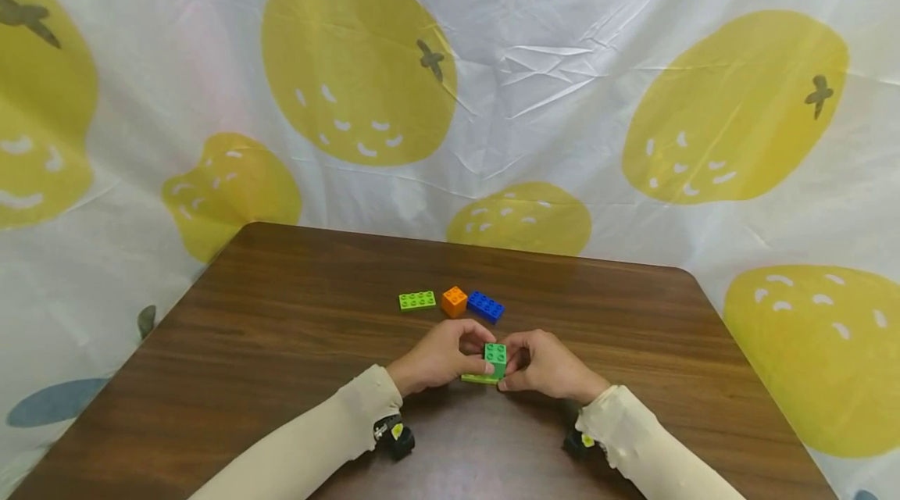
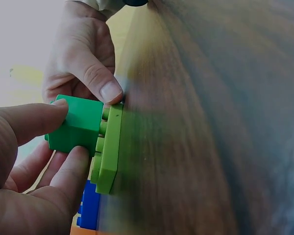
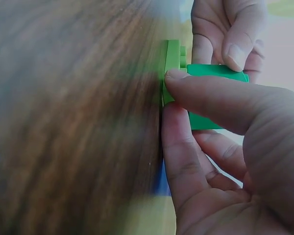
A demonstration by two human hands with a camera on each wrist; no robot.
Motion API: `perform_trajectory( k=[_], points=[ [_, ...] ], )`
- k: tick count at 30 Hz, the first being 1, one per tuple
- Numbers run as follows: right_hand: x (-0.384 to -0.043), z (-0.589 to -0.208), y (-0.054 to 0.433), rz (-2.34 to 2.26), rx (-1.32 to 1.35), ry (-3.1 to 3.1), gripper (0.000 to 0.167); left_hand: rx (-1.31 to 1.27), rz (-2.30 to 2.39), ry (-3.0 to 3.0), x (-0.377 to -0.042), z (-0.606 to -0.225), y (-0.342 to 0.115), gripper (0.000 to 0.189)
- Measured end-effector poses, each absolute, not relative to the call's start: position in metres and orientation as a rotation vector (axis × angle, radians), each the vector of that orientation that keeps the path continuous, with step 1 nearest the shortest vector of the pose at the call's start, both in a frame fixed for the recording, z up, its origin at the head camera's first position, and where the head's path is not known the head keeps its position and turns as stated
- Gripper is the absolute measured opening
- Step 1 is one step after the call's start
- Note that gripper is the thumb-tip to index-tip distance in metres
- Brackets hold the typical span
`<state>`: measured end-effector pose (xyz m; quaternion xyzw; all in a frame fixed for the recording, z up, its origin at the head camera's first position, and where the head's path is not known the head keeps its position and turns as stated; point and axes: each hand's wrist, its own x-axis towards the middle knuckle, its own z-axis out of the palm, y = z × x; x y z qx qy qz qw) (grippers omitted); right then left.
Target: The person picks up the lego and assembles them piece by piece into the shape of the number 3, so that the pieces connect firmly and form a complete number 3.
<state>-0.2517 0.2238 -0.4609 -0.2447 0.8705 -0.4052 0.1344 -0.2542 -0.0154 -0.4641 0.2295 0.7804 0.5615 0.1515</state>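
Thumb and fingers of my left hand (image 1: 446,351) pinch a square green building brick (image 1: 495,354), its studs facing up. Directly beneath it, a flat lime-green brick (image 1: 480,380) lies on the table; the green one is over its right end. In the left wrist view, studs show in a narrow gap between the green brick (image 2: 76,125) and the lime brick (image 2: 109,159), so it does not look pressed fully down. My right hand (image 1: 551,366) grips the lime brick's right end between thumb and finger, as the right wrist view shows on the lime brick (image 3: 172,56).
Beyond the hands, another lime-green flat brick (image 1: 417,300), an orange cube brick (image 1: 454,301) and a blue flat brick (image 1: 486,306) lie in a row on the brown wooden table (image 1: 316,281). A fruit-patterned curtain (image 1: 534,94) hangs behind the table.
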Motion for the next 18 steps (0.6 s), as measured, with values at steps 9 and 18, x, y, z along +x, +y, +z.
perform_trajectory(
  k=[9, 18],
  points=[
    [-0.2524, -0.4629, 0.2248, -1.128, -0.73, 2.558, 0.036, 0.724, 1.526, 2.346, -0.2508, -0.4615, -0.0154, 0.031],
    [-0.2511, -0.4617, 0.2244, -1.124, -0.766, 2.551, 0.037, 0.769, 1.478, 2.398, -0.2507, -0.462, -0.0147, 0.03]
  ],
)
